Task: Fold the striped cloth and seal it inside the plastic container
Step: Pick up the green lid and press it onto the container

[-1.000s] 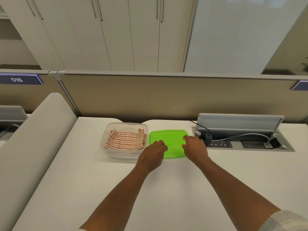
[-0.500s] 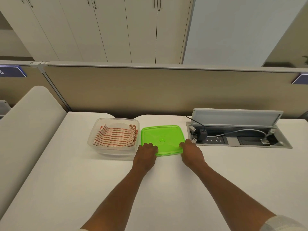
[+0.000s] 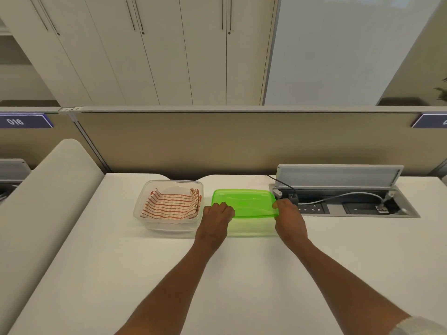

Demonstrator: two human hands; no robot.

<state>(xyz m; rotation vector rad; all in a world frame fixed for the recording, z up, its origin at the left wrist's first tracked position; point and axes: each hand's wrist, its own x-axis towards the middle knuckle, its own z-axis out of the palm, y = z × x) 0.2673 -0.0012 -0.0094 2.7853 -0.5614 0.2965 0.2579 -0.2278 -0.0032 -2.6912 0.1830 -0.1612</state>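
Note:
A clear plastic container (image 3: 145, 215) stands on the white desk, left of centre. The folded red-and-white striped cloth (image 3: 169, 206) lies inside it. Just to its right is the green lid (image 3: 246, 201), raised at its near edge with a green shadow under it. My left hand (image 3: 216, 217) grips the lid's near left corner. My right hand (image 3: 287, 217) grips its near right corner. The lid is beside the container, not over it.
An open cable well (image 3: 350, 206) with sockets, plugs and a raised grey flap (image 3: 338, 175) lies right of the lid. A tan partition (image 3: 229, 141) closes off the desk's far side. A grey padded divider (image 3: 43, 197) runs along the left.
Both hands slid back from the lid's top to its near corners and took hold. The lid's near edge has lifted off the desk.

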